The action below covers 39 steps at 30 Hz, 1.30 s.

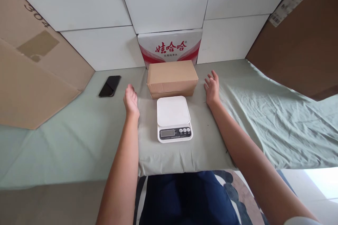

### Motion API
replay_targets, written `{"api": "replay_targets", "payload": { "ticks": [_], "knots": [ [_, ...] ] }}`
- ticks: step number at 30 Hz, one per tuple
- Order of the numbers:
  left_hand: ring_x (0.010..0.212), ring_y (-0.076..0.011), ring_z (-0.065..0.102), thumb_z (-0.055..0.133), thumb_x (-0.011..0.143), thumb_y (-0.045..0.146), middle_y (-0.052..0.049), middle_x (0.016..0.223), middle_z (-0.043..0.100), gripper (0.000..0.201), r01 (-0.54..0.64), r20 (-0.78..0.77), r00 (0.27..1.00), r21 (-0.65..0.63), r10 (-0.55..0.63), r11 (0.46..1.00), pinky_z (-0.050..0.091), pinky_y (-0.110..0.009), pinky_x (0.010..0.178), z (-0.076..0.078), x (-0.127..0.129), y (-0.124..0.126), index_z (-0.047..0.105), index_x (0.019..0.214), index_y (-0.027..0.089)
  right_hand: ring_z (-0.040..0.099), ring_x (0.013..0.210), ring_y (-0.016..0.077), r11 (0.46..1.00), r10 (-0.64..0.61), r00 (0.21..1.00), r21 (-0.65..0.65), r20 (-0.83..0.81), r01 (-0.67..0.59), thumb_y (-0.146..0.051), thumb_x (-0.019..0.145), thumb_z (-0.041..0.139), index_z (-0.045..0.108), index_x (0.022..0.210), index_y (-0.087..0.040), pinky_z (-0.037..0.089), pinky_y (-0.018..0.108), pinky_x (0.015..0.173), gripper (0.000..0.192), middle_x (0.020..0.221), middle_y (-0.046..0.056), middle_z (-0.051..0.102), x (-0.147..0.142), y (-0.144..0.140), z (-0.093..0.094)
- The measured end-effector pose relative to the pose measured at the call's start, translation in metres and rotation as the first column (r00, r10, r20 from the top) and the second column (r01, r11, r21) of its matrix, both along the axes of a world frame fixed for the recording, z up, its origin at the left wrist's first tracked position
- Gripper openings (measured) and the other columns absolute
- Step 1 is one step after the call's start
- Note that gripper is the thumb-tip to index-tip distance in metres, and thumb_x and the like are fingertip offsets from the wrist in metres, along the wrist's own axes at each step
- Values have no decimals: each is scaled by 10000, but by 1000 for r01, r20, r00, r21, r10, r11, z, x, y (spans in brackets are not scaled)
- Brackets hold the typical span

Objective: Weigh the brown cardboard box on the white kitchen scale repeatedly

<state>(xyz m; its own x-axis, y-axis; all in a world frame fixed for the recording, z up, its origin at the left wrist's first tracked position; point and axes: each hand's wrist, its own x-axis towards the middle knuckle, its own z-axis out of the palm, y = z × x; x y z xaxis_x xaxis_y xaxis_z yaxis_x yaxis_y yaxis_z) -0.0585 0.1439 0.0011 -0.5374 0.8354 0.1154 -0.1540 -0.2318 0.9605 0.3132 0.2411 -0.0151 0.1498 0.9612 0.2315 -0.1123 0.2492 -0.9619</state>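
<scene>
A white digital kitchen scale (173,110) lies on the cloth straight in front of me, its display and buttons facing my side. Behind it sits a closed brown cardboard box (173,74). My left hand (131,100) rests on its edge to the left of box and scale, palm turned inward, fingers stretched out and holding nothing. On the other side, my right hand (212,86) is apart from the box, fingers spread and slightly curved, with nothing in it. Neither hand touches the scale or the box.
A black smartphone (110,86) lies left of my left hand. A white and red carton (171,44) stands against the white panels (169,0) at the back. Large cardboard sheets flank the left (39,70) and right (298,38). Green cloth (87,140) covers the table.
</scene>
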Motion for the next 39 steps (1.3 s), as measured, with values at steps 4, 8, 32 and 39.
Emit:
{"api": "replay_targets", "payload": {
  "ticks": [4, 8, 32, 39],
  "knots": [
    [1636, -261, 317, 507, 893, 789, -133, 1753, 351, 840, 8, 4, 1000, 11, -8, 1000, 280, -410, 1317, 0, 9, 0, 587, 1526, 244, 386, 1610, 291, 1000, 26, 999, 10, 38, -26, -741, 831, 574, 437, 1509, -410, 250, 636, 1330, 767, 1682, 46, 444, -9, -11, 7],
    [1619, -277, 358, 578, 838, 810, -140, 1722, 412, 851, 79, 15, 997, -5, -78, 997, 300, -426, 1309, -1, 22, 1, 636, 1476, 249, 488, 1545, 301, 995, 91, 996, -32, 1, -91, -726, 804, 622, 465, 1499, -364, 313, 597, 1318, 799, 1671, 69, 478, -19, -21, 14],
    [1496, -384, 534, 601, 916, 705, -196, 1499, 655, 748, 251, -209, 956, 208, -208, 946, 454, -492, 1212, 25, 63, -108, 652, 1462, 197, 408, 1556, 352, 903, 116, 966, 381, 231, -199, -618, 931, 607, 404, 1593, -443, 332, 599, 1314, 714, 1647, 13, 461, -29, -129, 26],
    [1477, -394, 553, 598, 939, 655, -213, 1505, 647, 714, 272, -182, 954, 183, -239, 945, 443, -533, 1219, 10, 64, -142, 646, 1469, 180, 402, 1525, 358, 916, 160, 939, 309, 304, -256, -639, 947, 584, 348, 1600, -468, 349, 624, 1281, 715, 1641, 6, 443, -14, -152, 13]
  ]
}}
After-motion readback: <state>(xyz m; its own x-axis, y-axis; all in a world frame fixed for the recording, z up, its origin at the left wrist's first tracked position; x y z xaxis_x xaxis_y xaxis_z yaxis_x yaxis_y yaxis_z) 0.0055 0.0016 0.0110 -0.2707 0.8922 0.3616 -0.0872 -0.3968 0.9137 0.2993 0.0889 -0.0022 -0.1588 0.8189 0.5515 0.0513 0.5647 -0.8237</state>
